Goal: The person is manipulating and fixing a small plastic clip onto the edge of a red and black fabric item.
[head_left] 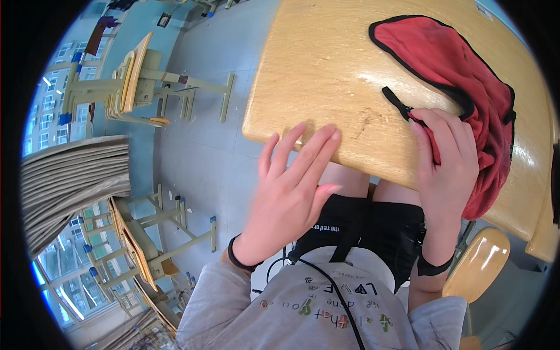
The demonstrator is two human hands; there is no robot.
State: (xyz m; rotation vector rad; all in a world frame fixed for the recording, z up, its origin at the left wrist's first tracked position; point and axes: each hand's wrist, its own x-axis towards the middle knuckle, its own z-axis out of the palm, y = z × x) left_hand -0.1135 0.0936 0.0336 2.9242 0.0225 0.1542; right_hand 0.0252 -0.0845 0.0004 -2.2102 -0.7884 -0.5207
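A red cloth with black edging (485,92) lies rumpled on the right part of a light wooden desktop (306,65), and its lower part hangs over the near edge. My right hand (448,162) pinches a corner of this cloth between thumb and fingers, where a black strap or loop (396,103) sticks out to the left over the wood. My left hand (297,183) is at the near edge of the desktop, palm down, fingers spread with their tips over the wood; it holds nothing.
To the right of my lap stands a wooden chair back (479,262). More desks stand at the left, one (135,74) farther up and one (135,245) lower, beside a gathered curtain (78,175) and windows. A black cable (337,288) runs down over my shirt.
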